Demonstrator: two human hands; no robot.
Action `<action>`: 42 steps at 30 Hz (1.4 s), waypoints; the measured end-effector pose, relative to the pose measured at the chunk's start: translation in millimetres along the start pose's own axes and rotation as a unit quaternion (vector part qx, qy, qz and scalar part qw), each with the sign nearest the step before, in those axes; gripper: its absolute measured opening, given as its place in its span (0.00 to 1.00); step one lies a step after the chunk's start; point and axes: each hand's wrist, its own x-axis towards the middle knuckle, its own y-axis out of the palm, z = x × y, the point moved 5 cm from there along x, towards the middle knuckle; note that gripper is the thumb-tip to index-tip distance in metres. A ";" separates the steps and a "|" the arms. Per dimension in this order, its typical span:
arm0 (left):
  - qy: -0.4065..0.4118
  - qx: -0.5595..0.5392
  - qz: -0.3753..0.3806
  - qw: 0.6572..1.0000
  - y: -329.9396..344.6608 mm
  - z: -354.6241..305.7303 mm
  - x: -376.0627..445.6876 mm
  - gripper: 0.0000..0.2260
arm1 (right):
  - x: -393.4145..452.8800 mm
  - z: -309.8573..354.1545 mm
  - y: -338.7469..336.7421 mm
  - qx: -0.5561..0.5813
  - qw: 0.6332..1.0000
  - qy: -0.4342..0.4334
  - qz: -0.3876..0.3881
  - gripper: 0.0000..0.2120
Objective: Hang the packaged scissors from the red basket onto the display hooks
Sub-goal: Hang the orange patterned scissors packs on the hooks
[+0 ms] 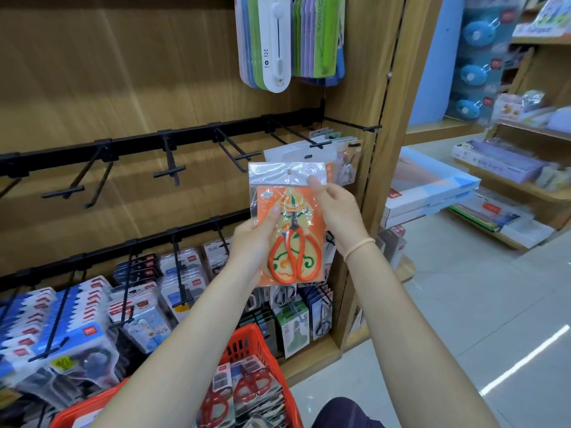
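Observation:
I hold one pack of orange-handled scissors [290,230] upright in front of the wooden display wall. My left hand [253,245] grips its lower left edge, thumb on the front of the orange card. My right hand [336,208] pinches the clear top flap at the right, near the hang hole. The red basket [247,344] sits below my arms and holds several more packs of red scissors [244,393]. Bare black display hooks [238,149] jut from the rail just left of and above the pack.
Other packs hang on a hook right behind the held one [327,149]. The lower rail carries many packaged items [92,313]. Long green and white packs [278,41] hang higher up. A shop aisle with shelves [509,180] lies to the right.

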 end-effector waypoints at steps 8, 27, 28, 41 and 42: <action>0.049 0.041 0.007 0.998 10.6 -19.9 21.9 0.11 | 16.6 7.8 -14.4 0.037 0.997 0.010 -0.064 0.14; 0.068 0.073 -0.001 0.995 15.7 -16.4 38.3 0.13 | 40.9 -2.0 -14.6 0.034 0.996 0.008 -0.086 0.12; 0.074 0.080 -0.002 0.994 15.4 -15.7 39.3 0.14 | 40.9 -2.8 -14.5 0.030 0.996 0.007 -0.088 0.11; 0.267 0.494 -0.015 0.828 18.4 -40.5 55.3 0.31 | 38.5 -18.7 -5.6 -0.183 0.966 -0.169 -0.065 0.30; 0.256 0.493 -0.003 0.832 18.7 -41.7 59.8 0.30 | 41.7 -18.6 -4.5 -0.190 0.966 -0.165 -0.059 0.31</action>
